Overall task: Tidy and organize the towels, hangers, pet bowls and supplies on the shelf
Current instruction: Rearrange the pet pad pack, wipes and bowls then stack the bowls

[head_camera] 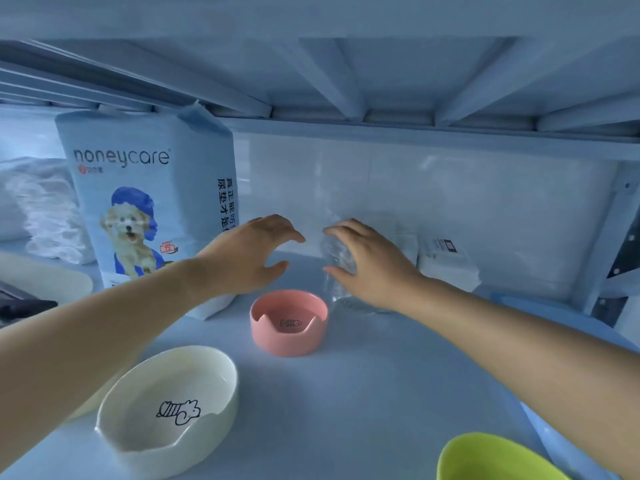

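1. clear crinkly plastic pack stands far back on the pale blue shelf.
2. right hand curls round it; left hand hovers spread.
3. likely light, slippery, soft: grip both sides.

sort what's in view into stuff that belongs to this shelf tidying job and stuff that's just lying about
Part of the job: pink bowl, cream bowl, green bowl, pet pad bag, white towels, white packs at the back, clear plastic pack gripped by the right hand; left hand holds nothing.

Just there: dark item at the left edge (unclear what), shelf post, tiled wall.
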Demonstrator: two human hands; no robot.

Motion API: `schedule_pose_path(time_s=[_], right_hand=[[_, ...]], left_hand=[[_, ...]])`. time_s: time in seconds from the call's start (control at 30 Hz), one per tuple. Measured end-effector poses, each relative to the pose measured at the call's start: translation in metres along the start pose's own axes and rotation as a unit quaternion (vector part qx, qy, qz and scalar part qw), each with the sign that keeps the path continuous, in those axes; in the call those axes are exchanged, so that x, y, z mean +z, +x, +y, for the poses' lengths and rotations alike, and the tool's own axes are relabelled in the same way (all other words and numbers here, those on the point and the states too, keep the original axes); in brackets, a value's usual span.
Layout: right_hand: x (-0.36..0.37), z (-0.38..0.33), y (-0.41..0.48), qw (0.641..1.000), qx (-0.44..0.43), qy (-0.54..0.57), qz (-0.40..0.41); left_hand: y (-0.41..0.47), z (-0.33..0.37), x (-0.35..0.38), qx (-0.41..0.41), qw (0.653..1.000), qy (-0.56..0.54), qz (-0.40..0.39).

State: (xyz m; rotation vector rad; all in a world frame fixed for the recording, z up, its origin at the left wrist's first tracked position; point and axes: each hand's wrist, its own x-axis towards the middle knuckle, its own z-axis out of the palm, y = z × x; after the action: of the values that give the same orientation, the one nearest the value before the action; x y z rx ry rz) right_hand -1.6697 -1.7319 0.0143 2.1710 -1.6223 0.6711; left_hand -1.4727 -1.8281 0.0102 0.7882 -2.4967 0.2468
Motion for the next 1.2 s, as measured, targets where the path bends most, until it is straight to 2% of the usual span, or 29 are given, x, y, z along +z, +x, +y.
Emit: schedule_pose_path(time_s=[0.3, 0.4, 0.47, 0.6, 0.83, 0.93, 1.03, 1.2], right_hand=[[0.032, -0.099, 0.058, 0.995, -0.092, 0.0, -0.027], [0.05, -0.133, 0.08, 0.991, -0.126, -0.045, -0.025], [0.068, -0.151, 0.095, 0.982, -0.17, -0.075, 0.009], [0.105, -0.171, 0.127, 0.969, -0.196, -0.144, 0.034], [0.133, -0.174, 0.143, 0.945, -0.152, -0.29, 0.022], [0.136, -0.17, 0.142, 0.93, -0.125, -0.346, -0.002], [0.137, -0.171, 0.142, 0.921, -0.086, -0.376, -0.052], [0.141, -0.172, 0.141, 0.918, -0.071, -0.386, -0.061]], left_hand=[[-0.075, -0.101, -0.047, 0.006, 0.996, 0.065, 0.061], [-0.095, -0.145, -0.058, -0.005, 0.994, 0.088, 0.07], [-0.106, -0.175, -0.063, 0.003, 0.991, 0.11, 0.071], [-0.124, -0.228, -0.075, 0.004, 0.988, 0.14, 0.056], [-0.136, -0.29, -0.068, 0.043, 0.981, 0.17, 0.084], [-0.132, -0.307, -0.047, 0.121, 0.966, 0.221, 0.054], [-0.121, -0.318, -0.026, 0.179, 0.952, 0.241, 0.055], [-0.102, -0.324, -0.006, 0.221, 0.941, 0.23, 0.113]])
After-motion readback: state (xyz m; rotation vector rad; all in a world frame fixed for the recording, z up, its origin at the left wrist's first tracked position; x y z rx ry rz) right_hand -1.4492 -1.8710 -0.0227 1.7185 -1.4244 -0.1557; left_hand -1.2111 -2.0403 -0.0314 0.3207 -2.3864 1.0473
